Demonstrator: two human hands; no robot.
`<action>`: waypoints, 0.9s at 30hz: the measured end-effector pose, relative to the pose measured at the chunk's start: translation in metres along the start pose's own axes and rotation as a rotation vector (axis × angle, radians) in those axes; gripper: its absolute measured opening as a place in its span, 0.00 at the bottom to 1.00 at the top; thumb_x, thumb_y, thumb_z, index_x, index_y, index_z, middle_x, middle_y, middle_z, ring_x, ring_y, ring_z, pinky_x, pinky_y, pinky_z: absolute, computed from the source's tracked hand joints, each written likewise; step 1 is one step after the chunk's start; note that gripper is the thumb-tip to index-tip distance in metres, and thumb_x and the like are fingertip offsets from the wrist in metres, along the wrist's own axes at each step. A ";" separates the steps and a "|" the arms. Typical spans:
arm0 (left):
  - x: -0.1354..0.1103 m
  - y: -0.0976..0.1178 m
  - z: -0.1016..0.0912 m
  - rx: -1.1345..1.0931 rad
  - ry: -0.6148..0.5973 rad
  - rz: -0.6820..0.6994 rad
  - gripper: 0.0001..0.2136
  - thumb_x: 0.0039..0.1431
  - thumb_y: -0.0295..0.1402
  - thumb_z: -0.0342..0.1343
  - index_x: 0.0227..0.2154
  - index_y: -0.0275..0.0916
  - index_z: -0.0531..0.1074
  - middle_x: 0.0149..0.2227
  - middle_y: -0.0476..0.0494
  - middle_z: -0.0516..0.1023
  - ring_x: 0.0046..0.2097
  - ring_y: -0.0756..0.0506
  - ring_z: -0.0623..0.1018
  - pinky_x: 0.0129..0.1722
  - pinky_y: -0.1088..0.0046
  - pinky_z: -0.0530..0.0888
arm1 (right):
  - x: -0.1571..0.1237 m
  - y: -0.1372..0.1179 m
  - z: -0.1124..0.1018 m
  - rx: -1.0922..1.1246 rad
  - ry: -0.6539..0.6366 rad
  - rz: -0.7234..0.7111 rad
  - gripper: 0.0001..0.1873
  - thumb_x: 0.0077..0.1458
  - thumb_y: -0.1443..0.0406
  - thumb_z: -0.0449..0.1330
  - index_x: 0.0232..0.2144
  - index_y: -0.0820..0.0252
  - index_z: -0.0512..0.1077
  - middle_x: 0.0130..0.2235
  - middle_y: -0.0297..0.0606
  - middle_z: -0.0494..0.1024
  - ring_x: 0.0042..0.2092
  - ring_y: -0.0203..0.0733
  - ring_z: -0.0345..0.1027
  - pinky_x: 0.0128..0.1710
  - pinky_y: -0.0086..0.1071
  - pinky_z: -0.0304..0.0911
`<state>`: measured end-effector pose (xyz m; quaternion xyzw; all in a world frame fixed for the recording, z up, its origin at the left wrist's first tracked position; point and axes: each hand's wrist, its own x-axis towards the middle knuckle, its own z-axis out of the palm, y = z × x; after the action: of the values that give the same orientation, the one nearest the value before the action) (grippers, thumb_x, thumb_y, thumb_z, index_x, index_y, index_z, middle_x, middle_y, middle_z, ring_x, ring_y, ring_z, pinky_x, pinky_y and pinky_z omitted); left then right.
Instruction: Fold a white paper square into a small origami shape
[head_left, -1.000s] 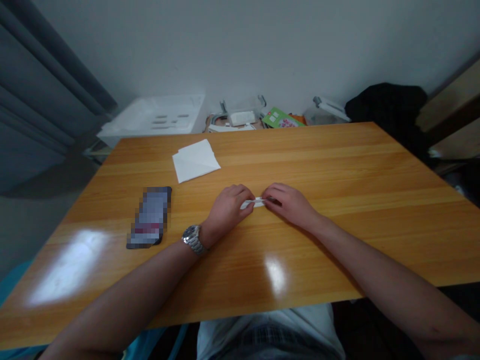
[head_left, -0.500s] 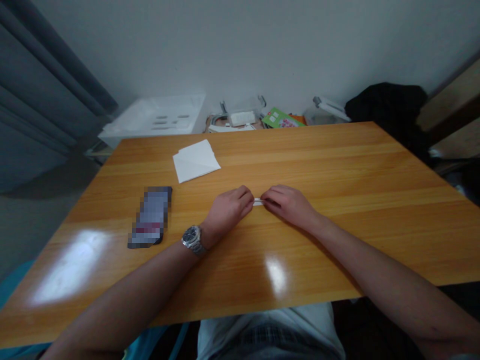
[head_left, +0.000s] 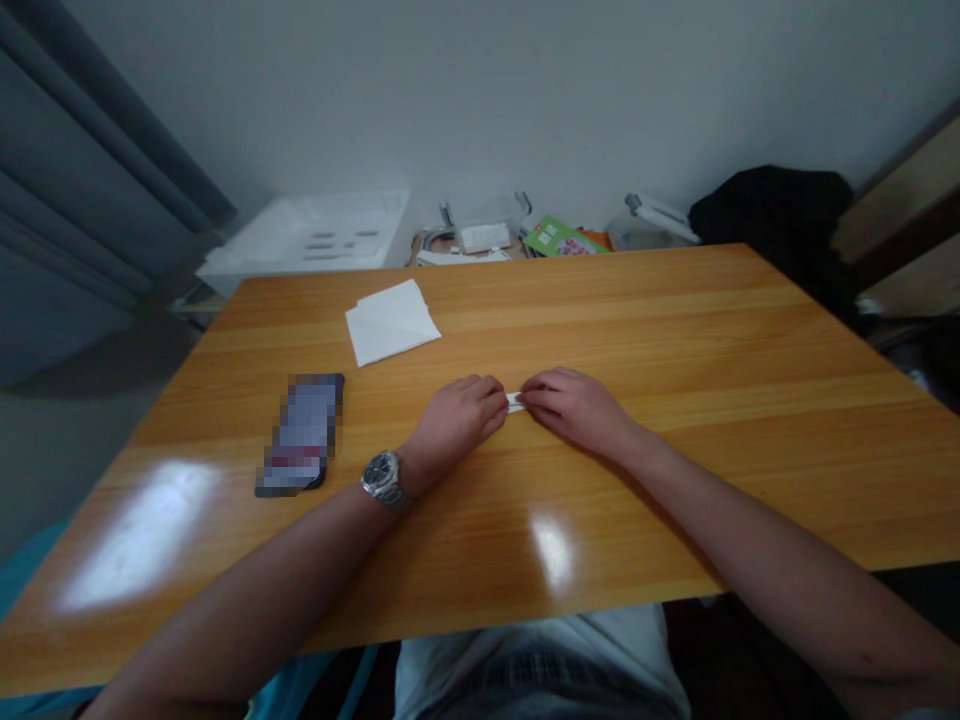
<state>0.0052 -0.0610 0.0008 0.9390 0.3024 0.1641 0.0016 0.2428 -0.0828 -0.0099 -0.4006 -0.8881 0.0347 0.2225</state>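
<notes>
Between my two hands, low over the wooden table (head_left: 637, 340), is a small folded piece of white paper (head_left: 514, 403). My left hand (head_left: 463, 418), with a metal watch (head_left: 385, 478) on its wrist, is closed on the paper's left end. On the right end my right hand (head_left: 574, 408) is closed too, its fingers bent over the paper. Only a short middle stretch of the paper shows; the fingers hide its ends. Farther back on the left lie white paper sheets (head_left: 394, 325), apart from both hands.
A phone (head_left: 304, 435) with a blurred screen lies left of my left forearm. Behind the table's far edge stand a white plastic tub (head_left: 360, 220), a green booklet (head_left: 559, 238) and a black cloth-like heap (head_left: 772, 215). A grey curtain (head_left: 82, 180) hangs at far left.
My fingers have shifted slightly on the folded paper, and a little more of its width shows between them. The sheets and phone have stayed put.
</notes>
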 end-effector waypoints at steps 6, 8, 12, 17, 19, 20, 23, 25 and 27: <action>-0.002 0.002 0.000 -0.001 -0.003 0.048 0.11 0.72 0.35 0.50 0.40 0.36 0.77 0.42 0.41 0.78 0.43 0.43 0.77 0.45 0.66 0.74 | 0.000 0.002 0.001 -0.027 0.013 0.000 0.11 0.67 0.67 0.58 0.45 0.59 0.80 0.46 0.43 0.81 0.47 0.47 0.73 0.46 0.40 0.68; -0.004 0.003 0.001 -0.002 -0.004 0.057 0.11 0.72 0.35 0.50 0.42 0.36 0.77 0.43 0.40 0.78 0.44 0.43 0.77 0.46 0.65 0.75 | 0.000 0.003 0.001 -0.030 0.014 0.008 0.11 0.68 0.66 0.57 0.46 0.58 0.79 0.46 0.43 0.82 0.47 0.47 0.73 0.47 0.40 0.68; -0.006 0.005 0.002 -0.019 -0.002 0.068 0.13 0.72 0.36 0.51 0.46 0.34 0.77 0.46 0.38 0.78 0.47 0.41 0.77 0.49 0.63 0.76 | -0.001 0.004 0.001 -0.029 0.017 0.021 0.12 0.68 0.65 0.57 0.47 0.58 0.79 0.47 0.43 0.82 0.48 0.46 0.73 0.47 0.39 0.68; -0.008 0.006 0.001 -0.042 -0.003 0.065 0.15 0.71 0.36 0.52 0.53 0.35 0.75 0.51 0.37 0.77 0.50 0.40 0.76 0.52 0.60 0.76 | -0.003 0.008 0.003 -0.030 0.028 0.012 0.12 0.68 0.65 0.57 0.47 0.58 0.79 0.48 0.44 0.81 0.49 0.47 0.73 0.48 0.40 0.69; -0.009 0.004 0.001 -0.055 -0.012 0.060 0.15 0.71 0.35 0.52 0.54 0.36 0.75 0.51 0.37 0.77 0.50 0.40 0.76 0.52 0.60 0.76 | -0.004 0.010 0.004 -0.019 0.035 0.010 0.12 0.68 0.65 0.57 0.48 0.57 0.79 0.49 0.44 0.81 0.49 0.47 0.73 0.49 0.40 0.69; -0.010 0.003 0.001 -0.064 -0.018 0.057 0.15 0.71 0.35 0.52 0.55 0.36 0.75 0.51 0.37 0.77 0.50 0.40 0.76 0.52 0.60 0.76 | -0.004 0.011 0.004 -0.014 0.037 0.010 0.12 0.68 0.65 0.57 0.48 0.57 0.79 0.49 0.44 0.81 0.50 0.47 0.73 0.49 0.40 0.69; -0.010 0.000 0.001 -0.094 -0.028 0.045 0.14 0.71 0.34 0.52 0.55 0.37 0.75 0.52 0.38 0.77 0.50 0.41 0.77 0.52 0.61 0.76 | -0.005 0.013 0.005 -0.005 0.034 0.014 0.12 0.68 0.65 0.57 0.48 0.57 0.79 0.49 0.44 0.81 0.50 0.47 0.73 0.50 0.41 0.69; -0.010 -0.002 0.001 -0.105 -0.020 0.031 0.14 0.71 0.35 0.52 0.54 0.38 0.75 0.52 0.38 0.77 0.50 0.41 0.77 0.51 0.61 0.76 | -0.004 0.014 0.004 0.002 0.030 0.013 0.13 0.68 0.65 0.57 0.49 0.57 0.79 0.50 0.44 0.81 0.50 0.47 0.73 0.50 0.41 0.69; -0.010 -0.002 0.001 -0.113 -0.012 0.016 0.14 0.71 0.35 0.52 0.54 0.38 0.75 0.51 0.38 0.78 0.49 0.41 0.77 0.50 0.61 0.76 | -0.004 0.014 0.003 0.010 0.030 0.008 0.13 0.69 0.66 0.56 0.49 0.56 0.79 0.50 0.45 0.80 0.50 0.47 0.73 0.50 0.42 0.69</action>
<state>-0.0033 -0.0646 -0.0031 0.9407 0.2852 0.1753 0.0552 0.2532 -0.0762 -0.0175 -0.4036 -0.8829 0.0344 0.2375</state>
